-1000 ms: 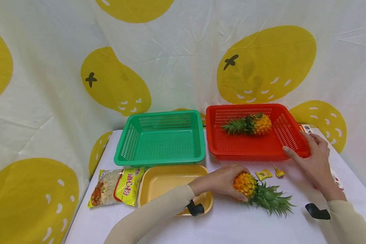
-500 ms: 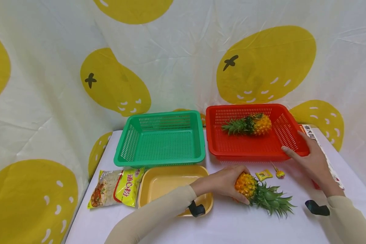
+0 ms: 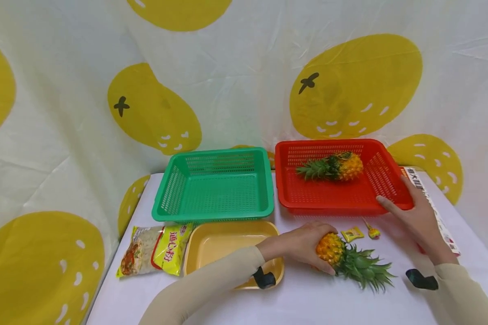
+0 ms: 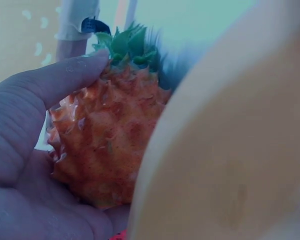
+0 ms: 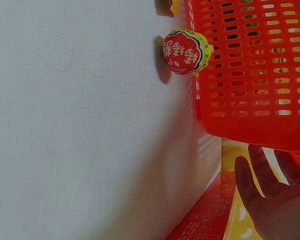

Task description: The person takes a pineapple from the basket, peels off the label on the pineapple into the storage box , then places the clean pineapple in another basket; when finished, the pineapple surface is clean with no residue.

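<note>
My left hand (image 3: 307, 246) grips the orange-yellow body of a small pineapple (image 3: 330, 249) on the white table, its leafy crown pointing right. In the left wrist view, the thumb lies along one side of the pineapple (image 4: 107, 135) and the fingers pass beneath; a blurred tan shape hides the rest. My right hand (image 3: 420, 219) holds the near right corner of the red basket (image 3: 333, 210), thumb over the rim and fingers along the outside. A second pineapple (image 3: 347, 167) lies inside that basket. The right wrist view shows the fingers close against the basket corner.
A green basket (image 3: 213, 216) stands left of the red one, with a beige tray (image 3: 232, 224) before it. At far left lies a bag of pasta (image 3: 154, 250). A yellow candy packet (image 3: 352, 234) and a lollipop (image 3: 373, 233) sit near the red basket; a printed box (image 3: 447, 237) lies right.
My left hand has shifted slightly right with the pineapple. The fingers of my right hand have drawn down along the basket's outer side, while its thumb stays on the rim.
</note>
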The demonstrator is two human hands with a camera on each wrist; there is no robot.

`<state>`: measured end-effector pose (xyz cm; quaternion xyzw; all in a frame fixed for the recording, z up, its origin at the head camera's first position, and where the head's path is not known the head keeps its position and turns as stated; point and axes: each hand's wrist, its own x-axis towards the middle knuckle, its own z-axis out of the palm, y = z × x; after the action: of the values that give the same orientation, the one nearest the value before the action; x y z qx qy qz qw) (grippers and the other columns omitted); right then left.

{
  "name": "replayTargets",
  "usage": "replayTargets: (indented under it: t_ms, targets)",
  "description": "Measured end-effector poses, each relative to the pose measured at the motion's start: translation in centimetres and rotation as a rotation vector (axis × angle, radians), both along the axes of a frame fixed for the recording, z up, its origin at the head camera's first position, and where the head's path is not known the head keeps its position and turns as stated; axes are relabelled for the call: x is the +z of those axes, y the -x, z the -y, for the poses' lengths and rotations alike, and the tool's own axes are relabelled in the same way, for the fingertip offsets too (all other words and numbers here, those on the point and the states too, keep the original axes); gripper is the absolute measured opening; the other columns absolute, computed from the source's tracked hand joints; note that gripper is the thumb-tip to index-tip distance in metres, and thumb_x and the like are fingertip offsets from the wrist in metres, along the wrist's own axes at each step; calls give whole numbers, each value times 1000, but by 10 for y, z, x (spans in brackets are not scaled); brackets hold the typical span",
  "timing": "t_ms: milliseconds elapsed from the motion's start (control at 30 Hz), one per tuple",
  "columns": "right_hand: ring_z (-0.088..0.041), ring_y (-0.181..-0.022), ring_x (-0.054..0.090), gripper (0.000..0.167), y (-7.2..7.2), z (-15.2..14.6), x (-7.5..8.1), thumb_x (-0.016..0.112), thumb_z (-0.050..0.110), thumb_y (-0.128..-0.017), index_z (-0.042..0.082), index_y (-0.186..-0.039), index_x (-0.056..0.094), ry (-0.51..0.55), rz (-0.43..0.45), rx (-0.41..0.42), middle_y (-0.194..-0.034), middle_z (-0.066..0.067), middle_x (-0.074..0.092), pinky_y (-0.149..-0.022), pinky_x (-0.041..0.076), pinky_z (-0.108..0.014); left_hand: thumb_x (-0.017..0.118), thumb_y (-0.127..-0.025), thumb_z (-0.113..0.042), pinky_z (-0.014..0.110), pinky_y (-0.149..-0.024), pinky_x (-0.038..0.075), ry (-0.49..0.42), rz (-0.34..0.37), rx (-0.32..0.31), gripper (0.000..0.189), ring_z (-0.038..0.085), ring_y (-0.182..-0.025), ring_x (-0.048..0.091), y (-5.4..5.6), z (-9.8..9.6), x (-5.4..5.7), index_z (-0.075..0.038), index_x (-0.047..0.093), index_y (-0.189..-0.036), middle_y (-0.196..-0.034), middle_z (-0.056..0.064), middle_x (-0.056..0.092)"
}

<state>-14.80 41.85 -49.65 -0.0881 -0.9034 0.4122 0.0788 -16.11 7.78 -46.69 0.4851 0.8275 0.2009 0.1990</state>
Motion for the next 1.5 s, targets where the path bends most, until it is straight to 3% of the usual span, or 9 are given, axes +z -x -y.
replayTargets:
  t_ms: [200, 467, 667, 800, 933, 1033, 1167, 1267, 1500]
  targets:
    - [-63, -148, 13, 99, -13, -11, -1, 68, 47, -101, 27, -171, 1, 4, 2, -33, -170, -31, 12, -100, 27, -86, 90, -80, -56, 12, -107, 26, 12, -13, -16, 86, -5, -118, 45, -4, -12, 3, -18, 51, -146, -134, -15, 55]
    - [-61, -148, 16, 97, -10, -8, -4, 68, 47, -101, 29, -171, 2, 24, -3, -26, -170, -29, 13, -103, 28, -83, 94, -78, -49, 10, -102, 27, -5, -59, -22, 84, -5, -114, 44, -5, -9, 8, -19, 51, -142, -130, -15, 54]
    - [-59, -147, 18, 96, -5, -5, -3, 68, 47, -101, 31, -171, 4, 20, -14, -19, -171, -27, 15, -106, 28, -81, 96, -77, -41, 9, -88, 35, -111, -34, 23, 81, -1, -111, 42, -1, 6, 32, -20, 53, -142, -129, -12, 53]
    - [-59, -145, 23, 95, 2, -3, -1, 68, 48, -101, 33, -171, 4, 13, -15, -9, -171, -26, 17, -108, 33, -75, 98, -76, -34, 10, -90, 36, -200, -47, 41, 80, 1, -114, 43, 4, 19, 53, -17, 54, -141, -131, -8, 55]
    - [-58, -140, 27, 95, 8, 0, -1, 68, 48, -101, 33, -171, 5, 2, -15, 5, -169, -27, 21, -91, 53, -44, 99, -74, -30, 11, -89, 41, -283, -45, 88, 81, 3, -113, 45, 10, 36, 69, -14, 55, -140, -131, -4, 55]
    - [-60, -140, 26, 97, 11, 0, -2, 69, 48, -101, 31, -171, 4, 0, -10, 15, -167, -29, 21, -71, 48, -27, 99, -74, -28, 14, -89, 44, -331, -32, 122, 81, 5, -113, 48, 16, 50, 76, -13, 55, -141, -131, -2, 56]
    - [-61, -145, 21, 98, 11, 0, -3, 68, 49, -101, 31, -171, 2, -2, 2, 16, -169, -29, 18, -80, 55, -53, 100, -72, -25, 17, -91, 46, -362, -36, 163, 83, 7, -112, 51, 23, 67, 82, -13, 56, -141, -132, -1, 56]
    - [-61, -147, 17, 97, 7, 0, -5, 67, 49, -101, 31, -170, 1, -9, 12, 6, -169, -30, 16, -89, 46, -75, 100, -71, -25, 20, -92, 48, -392, -21, 197, 84, 8, -112, 54, 27, 81, 85, -14, 56, -142, -132, -2, 57]
    - [-62, -148, 13, 99, 3, 0, -7, 66, 50, -102, 29, -170, -3, -7, 31, -6, -170, -31, 11, -88, 44, -81, 100, -73, -27, 30, -92, 53, -470, 38, 330, 85, 12, -111, 59, 39, 123, 88, -17, 56, -145, -133, -4, 58]
